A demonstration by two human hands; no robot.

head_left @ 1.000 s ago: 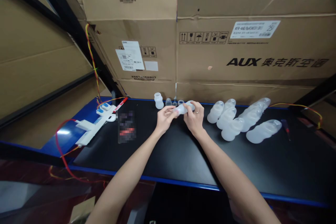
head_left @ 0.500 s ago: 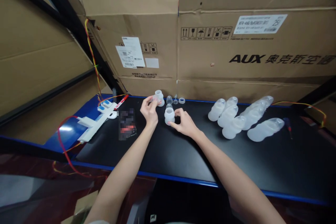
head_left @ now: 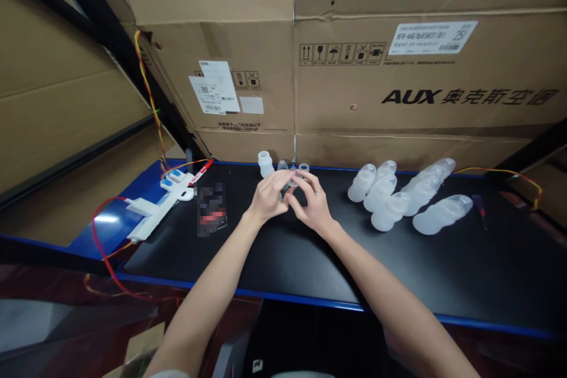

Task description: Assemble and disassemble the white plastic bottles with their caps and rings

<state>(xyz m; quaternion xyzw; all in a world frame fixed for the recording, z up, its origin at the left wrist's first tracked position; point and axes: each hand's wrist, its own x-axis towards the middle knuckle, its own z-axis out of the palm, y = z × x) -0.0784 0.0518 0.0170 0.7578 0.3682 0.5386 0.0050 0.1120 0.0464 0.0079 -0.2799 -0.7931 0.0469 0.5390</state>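
My left hand (head_left: pixel 269 196) and my right hand (head_left: pixel 311 201) meet over the middle of the bench, fingers curled inward and fingertips nearly touching. Between the fingertips shows a small translucent plastic piece (head_left: pixel 294 178); its shape is mostly covered. An open baby bottle (head_left: pixel 265 164) without a top stands just behind my left hand. Beyond my fingers, by the cardboard, lie a small clear cap (head_left: pixel 282 164) and a white ring (head_left: pixel 303 167), both partly hidden. The second open bottle, seen earlier by my right hand, is not distinguishable behind the fingers.
Several capped translucent bottles (head_left: pixel 390 211) lie tilted at the right, with a screwdriver (head_left: pixel 479 210) beyond them. At left are a white power strip (head_left: pixel 163 204), a red marker (head_left: pixel 201 172) and a blurred dark package (head_left: pixel 211 209). Large cardboard boxes (head_left: pixel 345 118) wall the back of the black bench (head_left: pixel 310 271).
My left hand has moved right and slightly forward from the back bottle, meeting my right hand over the middle. The nearer open bottle has become hidden. The view has shifted slightly.
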